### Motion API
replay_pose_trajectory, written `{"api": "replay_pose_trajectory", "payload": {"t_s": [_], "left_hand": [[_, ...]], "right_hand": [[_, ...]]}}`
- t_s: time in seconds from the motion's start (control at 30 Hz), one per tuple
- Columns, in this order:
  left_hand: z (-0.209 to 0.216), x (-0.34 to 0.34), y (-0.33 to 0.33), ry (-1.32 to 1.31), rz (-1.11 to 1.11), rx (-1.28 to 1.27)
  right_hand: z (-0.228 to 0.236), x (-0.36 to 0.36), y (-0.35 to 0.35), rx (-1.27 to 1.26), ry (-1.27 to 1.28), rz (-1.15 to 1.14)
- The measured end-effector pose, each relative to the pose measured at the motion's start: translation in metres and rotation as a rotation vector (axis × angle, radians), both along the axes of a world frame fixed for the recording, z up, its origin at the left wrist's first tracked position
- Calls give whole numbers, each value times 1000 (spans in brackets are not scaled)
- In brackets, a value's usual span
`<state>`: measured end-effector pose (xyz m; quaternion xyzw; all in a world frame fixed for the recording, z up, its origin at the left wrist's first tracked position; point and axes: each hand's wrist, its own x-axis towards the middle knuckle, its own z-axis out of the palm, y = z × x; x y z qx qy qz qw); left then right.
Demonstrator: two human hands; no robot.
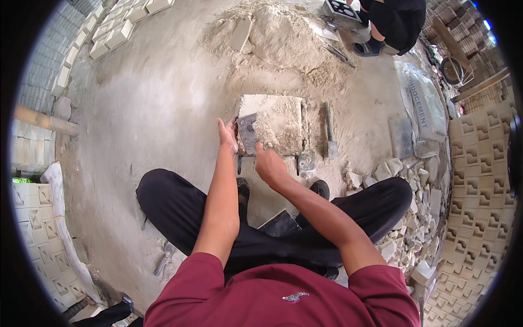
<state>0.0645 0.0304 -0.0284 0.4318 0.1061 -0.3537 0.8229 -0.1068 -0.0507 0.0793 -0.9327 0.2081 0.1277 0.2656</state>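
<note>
Right grip (271,168): closed round the near end of a flat dark blade (248,131), which reaches forward over the mould. Left grip (228,136): spread, thumb apart, at the mould's left side, ahead and left of the right grip; exact contact is hard to make out.

Square mould (271,100) directly ahead of the right grip, on the floor (147,114). Pale powder (280,128) heaped over its right half, beside the blade. Two dark rods, one either side of the right grip, jut from the near edge.

Nearer the body, a black plate (279,223) between the feet. Right of the right grip, a mallet-like tool (329,136), block head toward the body.

Farther right, broken pale rubble (406,212), a dark slab (401,137) and a pale printed sack (426,106). Well ahead, a large powder mound (286,41), a pale slab (241,34) leaning in it. Beyond and right, a co-worker (400,24) in dark clothes. Far left-forward, pale bricks (119,35); far right, stacked patterned blocks (471,212).
</note>
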Motion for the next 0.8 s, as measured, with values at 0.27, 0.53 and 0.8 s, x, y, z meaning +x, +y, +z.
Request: {"api": "replay_pose_trajectory", "payload": {"t_s": [0.27, 0.53, 0.8], "left_hand": [[6, -10, -17, -44, -15, 99], [20, 2, -5, 25, 64, 24], [8, -31, -59, -678, -168, 835]], "right_hand": [[2, 72, -63, -79, -238, 4], [-7, 8, 12, 1, -103, 45], [-1, -39, -77, -145, -35, -142]]}}
